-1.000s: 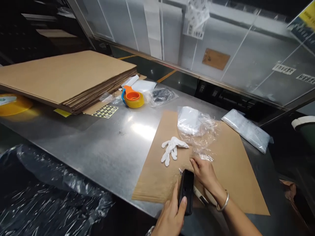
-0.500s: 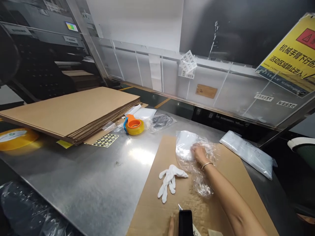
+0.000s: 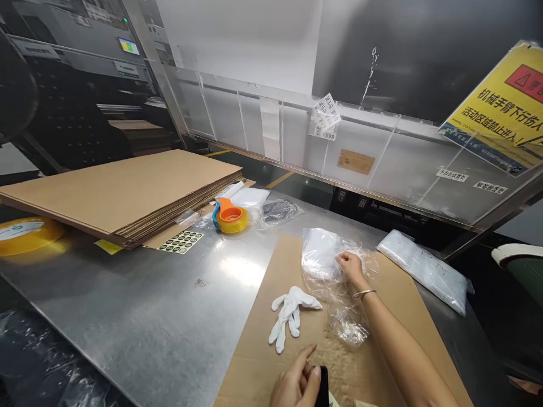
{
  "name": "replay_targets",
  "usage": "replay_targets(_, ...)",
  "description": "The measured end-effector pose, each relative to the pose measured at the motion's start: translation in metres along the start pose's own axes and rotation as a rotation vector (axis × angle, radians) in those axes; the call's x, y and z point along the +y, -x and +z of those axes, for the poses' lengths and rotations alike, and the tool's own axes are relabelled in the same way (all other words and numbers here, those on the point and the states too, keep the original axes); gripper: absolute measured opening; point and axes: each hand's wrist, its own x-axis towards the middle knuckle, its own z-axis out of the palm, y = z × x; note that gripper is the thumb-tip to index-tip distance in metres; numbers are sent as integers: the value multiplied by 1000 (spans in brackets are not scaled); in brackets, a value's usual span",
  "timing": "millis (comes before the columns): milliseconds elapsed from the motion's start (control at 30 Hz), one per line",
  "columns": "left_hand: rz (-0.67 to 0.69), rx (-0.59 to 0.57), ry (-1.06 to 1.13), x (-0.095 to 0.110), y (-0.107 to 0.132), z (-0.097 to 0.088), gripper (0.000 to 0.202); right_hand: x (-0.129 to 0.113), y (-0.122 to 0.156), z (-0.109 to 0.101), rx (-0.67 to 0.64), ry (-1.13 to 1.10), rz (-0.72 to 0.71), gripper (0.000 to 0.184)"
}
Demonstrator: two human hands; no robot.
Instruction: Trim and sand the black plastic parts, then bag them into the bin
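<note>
My right hand has its fingers pinched at the right side of a stack of clear plastic bags, lying on a cardboard sheet. Crumpled clear film spreads below that wrist, which wears a bangle. At the bottom edge is my left hand, index finger and thumb apart, the other fingers partly curled. Just right of its thumb stands a black object, cut off by the frame, its kind unclear. A white glove lies flat on the cardboard between my hands.
Flat cardboard sheets are stacked at the left of the metal table. Near them are an orange tape dispenser, a sticker sheet and a tape roll. A wrapped white pack lies right, below a transparent panel.
My left hand has come further into view from the bottom, beside the black object. My right hand has shifted slightly right at the plastic bags.
</note>
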Motion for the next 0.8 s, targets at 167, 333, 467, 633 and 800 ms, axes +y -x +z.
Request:
replay_targets(167, -91, -75, 575, 57, -43, 11, 53, 4, 20, -18, 117, -82, -27, 29)
replay_targets(333, -78, -15, 764, 94, -91, 33, 56, -12, 59, -36, 248, -76, -192, 22)
replay_targets(467, -21, -8, 887, 105, -107, 43, 45, -40, 104, -44, 264, -40, -364, 17)
replay_targets(633, -3, -48, 999, 98, -94, 35, 31, -67, 154, -48, 139, -57, -456, 17)
replay_targets(800, -10, -27, 964, 83, -68, 16, 27, -70, 176, -66, 94, -168, -315, 30)
